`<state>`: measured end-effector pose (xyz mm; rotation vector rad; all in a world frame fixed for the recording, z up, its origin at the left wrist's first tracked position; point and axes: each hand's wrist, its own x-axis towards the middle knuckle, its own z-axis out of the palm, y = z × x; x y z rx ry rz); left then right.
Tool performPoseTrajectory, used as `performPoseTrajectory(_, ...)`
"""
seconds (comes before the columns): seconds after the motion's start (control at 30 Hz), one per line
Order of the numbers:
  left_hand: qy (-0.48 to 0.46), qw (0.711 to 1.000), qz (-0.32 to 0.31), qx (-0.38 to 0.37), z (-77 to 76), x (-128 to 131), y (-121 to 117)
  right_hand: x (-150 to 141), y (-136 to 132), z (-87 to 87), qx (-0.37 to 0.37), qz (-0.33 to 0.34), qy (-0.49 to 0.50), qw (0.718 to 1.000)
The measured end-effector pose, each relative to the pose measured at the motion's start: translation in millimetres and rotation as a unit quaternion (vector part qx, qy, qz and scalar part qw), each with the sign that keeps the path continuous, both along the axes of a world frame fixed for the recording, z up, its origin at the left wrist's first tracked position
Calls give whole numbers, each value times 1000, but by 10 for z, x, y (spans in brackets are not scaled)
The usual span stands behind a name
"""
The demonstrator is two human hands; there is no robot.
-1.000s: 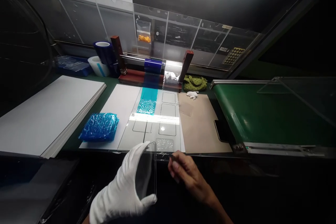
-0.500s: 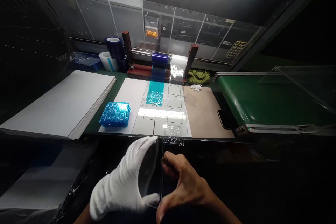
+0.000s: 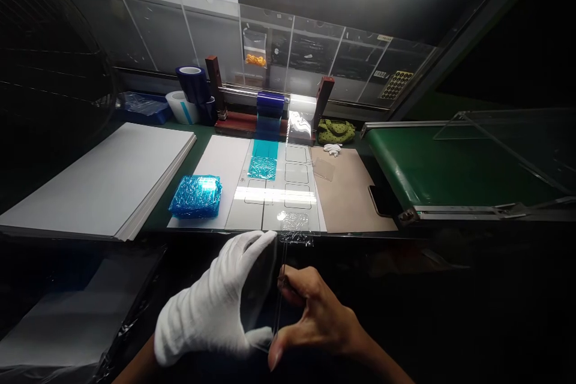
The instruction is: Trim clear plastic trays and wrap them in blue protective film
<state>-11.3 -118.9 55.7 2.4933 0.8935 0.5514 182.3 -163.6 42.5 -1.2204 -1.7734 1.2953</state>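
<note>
One clear panel (image 3: 261, 293) at six o'clock.
Gloved left hand (image 3: 211, 306) grips its edges; bare right hand (image 3: 321, 319), apart earlier, now crowds its three o'clock side, hold unclear: work becomes two-handed.

Clear plate (image 3: 270, 291) partly hidden; upper label (image 3: 384, 38) too small to read

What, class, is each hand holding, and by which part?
The gloved left hand holds a clear panel by opposite edges; the right hand holds a small dark object, its held part unclear.
</note>
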Motion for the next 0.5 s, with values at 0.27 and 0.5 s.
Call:
performPoseTrajectory(0.27,3,1000,-11,-17,-17,91,66,13,18,-69,6,8,58,998)
performPoseTrajectory(0.5,22,994,96,38,-238,172,137,332,176,-242,47,-71,-12,996)
